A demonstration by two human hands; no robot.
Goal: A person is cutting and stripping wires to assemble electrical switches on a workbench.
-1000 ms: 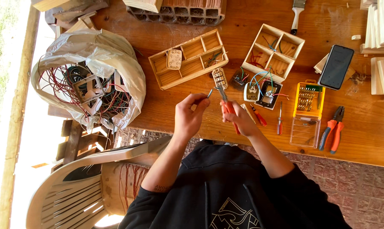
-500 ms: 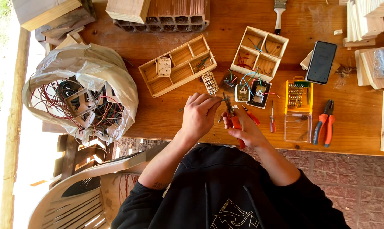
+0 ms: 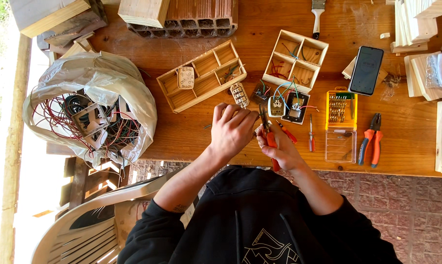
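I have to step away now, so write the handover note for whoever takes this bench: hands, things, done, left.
Left hand: closed around a small part over the table edge; the part is mostly hidden.
Right hand: grips red-handled pliers, tip meeting the left hand.
Things: loose switch modules and wired sockets lie just beyond the hands; the long wooden tray holds one white switch; the square tray holds wire scraps; a bag of wires sits to the left.
Done: a few parts sorted into the trays.
Left: the piece in hand, the loose parts, the bag.

Black sweatshirt, pushed-up sleeves, pale print.
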